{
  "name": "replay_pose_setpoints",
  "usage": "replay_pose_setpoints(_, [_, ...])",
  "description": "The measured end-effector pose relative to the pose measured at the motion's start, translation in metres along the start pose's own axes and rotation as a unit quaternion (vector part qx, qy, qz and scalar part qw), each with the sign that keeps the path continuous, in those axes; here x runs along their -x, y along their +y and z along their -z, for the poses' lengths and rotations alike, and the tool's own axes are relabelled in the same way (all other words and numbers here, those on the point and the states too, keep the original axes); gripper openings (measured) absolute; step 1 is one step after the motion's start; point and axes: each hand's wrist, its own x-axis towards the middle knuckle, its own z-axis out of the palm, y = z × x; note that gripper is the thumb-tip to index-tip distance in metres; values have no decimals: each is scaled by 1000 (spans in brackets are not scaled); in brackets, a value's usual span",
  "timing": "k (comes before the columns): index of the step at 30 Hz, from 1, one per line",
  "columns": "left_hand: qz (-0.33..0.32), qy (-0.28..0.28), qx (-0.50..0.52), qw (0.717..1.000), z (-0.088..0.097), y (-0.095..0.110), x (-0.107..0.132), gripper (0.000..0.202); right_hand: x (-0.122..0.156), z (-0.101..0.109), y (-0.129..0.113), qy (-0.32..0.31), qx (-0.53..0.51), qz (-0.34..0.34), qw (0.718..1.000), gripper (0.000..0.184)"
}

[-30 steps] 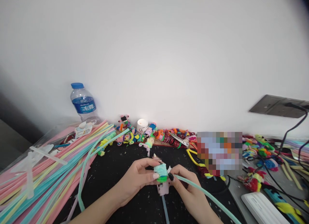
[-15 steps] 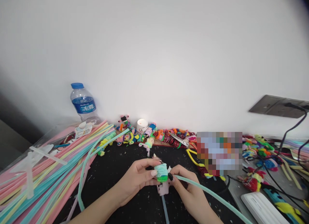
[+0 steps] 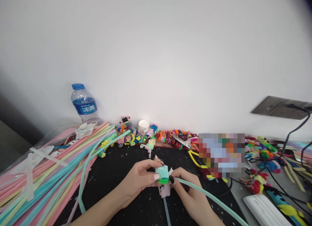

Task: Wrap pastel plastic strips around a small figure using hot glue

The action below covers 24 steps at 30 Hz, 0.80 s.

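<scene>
My left hand point(image 3: 137, 183) is closed on a small coil of fuzzy stem point(image 3: 162, 174), mint on top and green and blue below, held over a black mat point(image 3: 117, 174). Close beside it on the right, my right hand point(image 3: 188, 193) pinches a long mint pipe cleaner point(image 3: 212, 200) that runs from the coil off to the lower right. A pale pink glue gun point(image 3: 165, 191) lies on the mat just under the coil, between both hands.
A big pile of pastel pipe cleaners point(image 3: 44, 177) covers the left. A water bottle point(image 3: 84, 104) stands by the wall. Finished fuzzy figures point(image 3: 151, 136), a white jar point(image 3: 143, 126), scissors point(image 3: 181, 141) and yellow pliers point(image 3: 195, 159) line the back. Cables point(image 3: 287, 154) and a white device point(image 3: 265, 211) lie right.
The mint pipe cleaner's free end has shifted slightly lower at the right edge. Both hands stay on the coil with only tiny finger movement.
</scene>
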Motion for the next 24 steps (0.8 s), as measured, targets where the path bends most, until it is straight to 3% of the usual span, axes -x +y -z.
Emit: replay_pose_setpoints(24, [-1, -7, -32, 999, -1, 0, -3, 24, -2, -1, 0, 19, 19, 64, 998, 16])
